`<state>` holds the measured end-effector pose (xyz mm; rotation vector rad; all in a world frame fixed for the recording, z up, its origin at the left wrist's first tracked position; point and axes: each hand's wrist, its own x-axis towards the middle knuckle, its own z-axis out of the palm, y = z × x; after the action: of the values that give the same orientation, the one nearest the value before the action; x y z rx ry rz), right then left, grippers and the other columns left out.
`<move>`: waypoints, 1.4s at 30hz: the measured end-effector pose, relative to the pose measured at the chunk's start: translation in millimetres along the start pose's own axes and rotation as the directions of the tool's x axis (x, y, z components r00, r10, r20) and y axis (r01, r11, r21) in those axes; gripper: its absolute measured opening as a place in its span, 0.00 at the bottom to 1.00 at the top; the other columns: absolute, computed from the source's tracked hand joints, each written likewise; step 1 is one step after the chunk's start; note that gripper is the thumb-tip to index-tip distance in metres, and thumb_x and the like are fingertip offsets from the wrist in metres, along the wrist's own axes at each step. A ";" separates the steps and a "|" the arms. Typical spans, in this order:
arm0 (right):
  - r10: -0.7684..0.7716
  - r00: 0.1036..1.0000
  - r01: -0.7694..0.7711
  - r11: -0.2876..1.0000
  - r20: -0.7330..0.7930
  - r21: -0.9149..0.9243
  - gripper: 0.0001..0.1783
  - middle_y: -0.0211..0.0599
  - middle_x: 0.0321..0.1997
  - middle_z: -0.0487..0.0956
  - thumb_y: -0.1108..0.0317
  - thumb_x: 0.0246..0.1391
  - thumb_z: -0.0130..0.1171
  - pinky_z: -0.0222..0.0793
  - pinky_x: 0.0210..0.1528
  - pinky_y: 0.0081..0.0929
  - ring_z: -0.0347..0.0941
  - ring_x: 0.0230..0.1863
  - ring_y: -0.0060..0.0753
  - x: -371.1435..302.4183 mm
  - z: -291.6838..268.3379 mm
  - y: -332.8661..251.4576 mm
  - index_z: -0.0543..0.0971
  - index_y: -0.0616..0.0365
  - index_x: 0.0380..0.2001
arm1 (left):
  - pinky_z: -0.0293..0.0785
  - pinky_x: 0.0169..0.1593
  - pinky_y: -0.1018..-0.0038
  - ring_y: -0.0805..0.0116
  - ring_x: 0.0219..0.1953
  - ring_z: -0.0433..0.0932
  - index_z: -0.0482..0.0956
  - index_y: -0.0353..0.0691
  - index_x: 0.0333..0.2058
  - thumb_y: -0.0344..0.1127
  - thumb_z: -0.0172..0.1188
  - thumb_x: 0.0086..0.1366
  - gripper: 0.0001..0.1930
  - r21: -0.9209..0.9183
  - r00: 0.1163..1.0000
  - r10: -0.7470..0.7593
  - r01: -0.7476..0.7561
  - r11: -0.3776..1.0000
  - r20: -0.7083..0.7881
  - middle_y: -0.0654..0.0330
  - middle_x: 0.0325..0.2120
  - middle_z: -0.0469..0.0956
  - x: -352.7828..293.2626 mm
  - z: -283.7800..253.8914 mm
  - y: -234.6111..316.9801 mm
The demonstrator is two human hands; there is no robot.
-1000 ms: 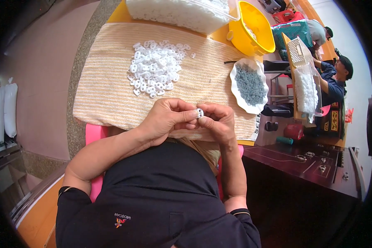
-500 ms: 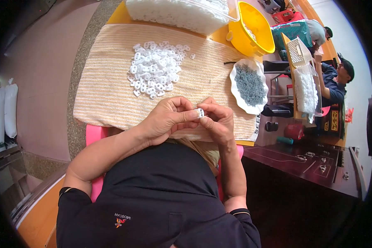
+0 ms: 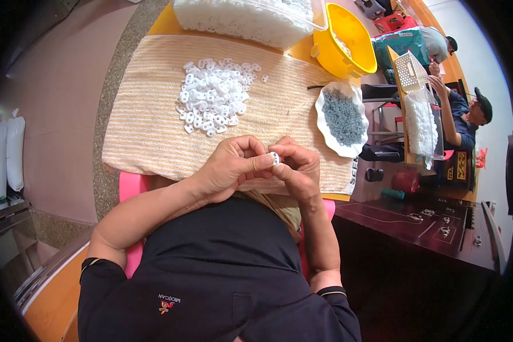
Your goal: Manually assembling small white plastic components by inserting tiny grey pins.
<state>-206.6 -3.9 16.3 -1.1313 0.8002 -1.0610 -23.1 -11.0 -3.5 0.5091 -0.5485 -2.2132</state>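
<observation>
Between my two hands, over the front part of a striped towel (image 3: 148,108), is a small white plastic piece with holes (image 3: 275,158). My left hand (image 3: 236,165) pinches it from the left between thumb and fingers. From the other side my right hand (image 3: 297,168) has its thumb and forefinger on the piece, and anything else in those fingertips is too small to make out. Beyond my hands lies a loose heap of similar white plastic pieces (image 3: 214,97). A white wavy-rimmed dish (image 3: 323,131) with many small grey, spring-like parts stands to the right.
At the back stand a clear bin of white pieces (image 3: 245,25) and a yellow tub (image 3: 356,43). A dark cord (image 3: 314,87) lies by the dish. On the right, a co-worker (image 3: 467,117) sits at another table with a white basket (image 3: 411,69). White sacks (image 3: 8,154) stand far left.
My hands have stayed together around the white piece, which has turned slightly and shifted a little. The co-worker on the right has raised a hand and moved their head.
</observation>
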 end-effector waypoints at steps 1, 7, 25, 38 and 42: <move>-0.003 1.000 0.003 1.000 0.001 -0.001 0.16 0.35 0.37 0.75 0.74 0.47 0.67 0.67 0.41 0.18 0.71 0.38 0.24 -0.6 0.6 -0.4 0.80 0.66 0.41 | 0.78 0.41 0.76 0.73 0.36 0.78 0.73 0.39 0.31 0.29 0.60 0.63 0.04 0.000 1.000 -0.011 0.011 1.000 -0.002 0.61 0.32 0.78 -1.2 1.0 0.4; -0.016 0.999 0.016 1.000 0.035 -0.012 0.16 0.34 0.37 0.75 0.75 0.48 0.66 0.67 0.42 0.19 0.71 0.39 0.23 0.1 -1.4 1.8 0.79 0.66 0.42 | 0.79 0.40 0.77 0.74 0.35 0.78 0.74 0.39 0.31 0.29 0.62 0.62 0.05 0.020 1.000 -0.017 0.017 1.000 -0.005 0.62 0.31 0.78 0.8 2.7 1.9; -0.290 0.904 0.046 0.796 -0.314 -0.604 0.08 0.30 0.27 0.77 0.74 0.54 0.61 0.68 0.29 0.14 0.74 0.27 0.20 39.4 -21.8 -78.5 0.79 0.65 0.38 | 0.80 0.42 0.77 0.74 0.36 0.78 0.76 0.36 0.35 0.32 0.60 0.64 0.06 -0.039 0.994 -0.078 0.075 0.996 -0.082 0.56 0.38 0.78 -1.1 4.8 10.8; -0.320 0.947 0.172 0.445 0.023 -0.879 0.12 0.33 0.32 0.79 0.76 0.50 0.62 0.67 0.29 0.15 0.71 0.26 0.17 100.2 -76.7 -91.2 0.80 0.63 0.41 | 0.80 0.42 0.77 0.74 0.36 0.79 0.76 0.36 0.35 0.31 0.60 0.64 0.05 0.002 0.990 -0.098 0.099 0.995 -0.101 0.54 0.40 0.77 -0.5 2.1 7.4; -0.055 0.998 0.046 0.213 0.035 -0.976 0.11 0.37 0.33 0.79 0.74 0.47 0.63 0.70 0.37 0.25 0.75 0.31 0.31 79.7 -41.0 -60.9 0.81 0.61 0.37 | 0.80 0.41 0.77 0.74 0.36 0.79 0.76 0.36 0.35 0.31 0.60 0.63 0.05 0.008 0.990 -0.105 0.106 0.994 -0.099 0.55 0.39 0.78 0.0 0.8 7.0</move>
<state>-233.9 -96.6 65.4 -2.2666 1.5637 -0.4691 -19.4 -15.1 0.9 0.6638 -0.4940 -2.2714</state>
